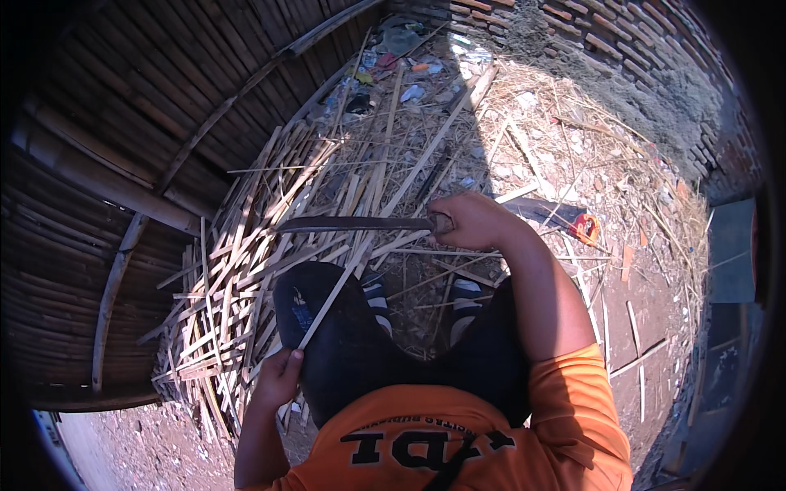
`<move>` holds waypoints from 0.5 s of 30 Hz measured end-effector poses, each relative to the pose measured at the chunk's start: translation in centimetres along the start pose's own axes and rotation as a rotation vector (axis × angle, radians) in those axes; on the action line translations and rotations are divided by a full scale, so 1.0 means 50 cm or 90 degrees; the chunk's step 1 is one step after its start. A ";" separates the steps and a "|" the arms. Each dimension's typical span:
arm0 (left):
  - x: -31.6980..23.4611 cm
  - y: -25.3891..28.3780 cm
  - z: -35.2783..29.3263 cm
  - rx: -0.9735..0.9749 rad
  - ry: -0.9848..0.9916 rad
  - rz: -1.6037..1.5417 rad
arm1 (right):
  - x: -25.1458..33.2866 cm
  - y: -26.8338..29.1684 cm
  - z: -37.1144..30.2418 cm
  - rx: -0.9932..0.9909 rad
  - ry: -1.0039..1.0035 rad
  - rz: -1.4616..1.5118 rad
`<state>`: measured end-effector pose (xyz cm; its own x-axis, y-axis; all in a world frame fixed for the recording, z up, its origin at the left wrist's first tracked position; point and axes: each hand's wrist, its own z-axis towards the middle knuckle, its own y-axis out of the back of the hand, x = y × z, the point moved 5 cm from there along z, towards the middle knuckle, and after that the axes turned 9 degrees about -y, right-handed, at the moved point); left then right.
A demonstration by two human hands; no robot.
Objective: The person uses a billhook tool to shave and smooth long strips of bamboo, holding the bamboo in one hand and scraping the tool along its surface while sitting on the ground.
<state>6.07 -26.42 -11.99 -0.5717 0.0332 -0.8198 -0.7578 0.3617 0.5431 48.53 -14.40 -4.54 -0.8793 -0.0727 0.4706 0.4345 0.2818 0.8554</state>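
Observation:
My right hand is closed round the handle of a machete. Its long dark blade points left, level across the view above my knees. Low on the left, my left hand pinches the near end of a thin bamboo strip. This strip slants up and away over my left thigh, its far part running beneath the blade. Whether blade and strip touch, I cannot tell. Many split bamboo strips lie in a loose heap to the left of my legs.
A handsaw with an orange handle lies right of my right forearm. A woven bamboo wall stands on the left, a brick wall at the far right. Straw and litter cover the ground ahead. A bluish-green panel stands at the right.

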 end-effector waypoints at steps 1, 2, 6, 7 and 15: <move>-0.001 -0.001 0.002 -0.004 0.001 0.001 | -0.060 0.013 0.019 -0.061 -0.059 0.049; -0.002 0.000 0.005 -0.012 0.002 0.001 | -0.085 0.034 0.020 -0.090 -0.116 0.078; 0.016 -0.001 0.007 -0.005 0.006 0.014 | -0.083 0.042 0.015 -0.147 -0.130 0.102; 0.014 -0.001 0.011 0.005 0.003 0.014 | -0.057 0.027 0.006 -0.146 -0.083 0.085; 0.008 -0.005 -0.010 -0.046 -0.016 0.049 | -0.021 -0.018 0.025 0.035 0.001 0.058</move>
<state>5.90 -26.97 -12.36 -0.6219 0.0817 -0.7788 -0.7332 0.2887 0.6157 48.81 -13.39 -6.08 -0.8364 -0.0467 0.5461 0.5007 0.3400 0.7960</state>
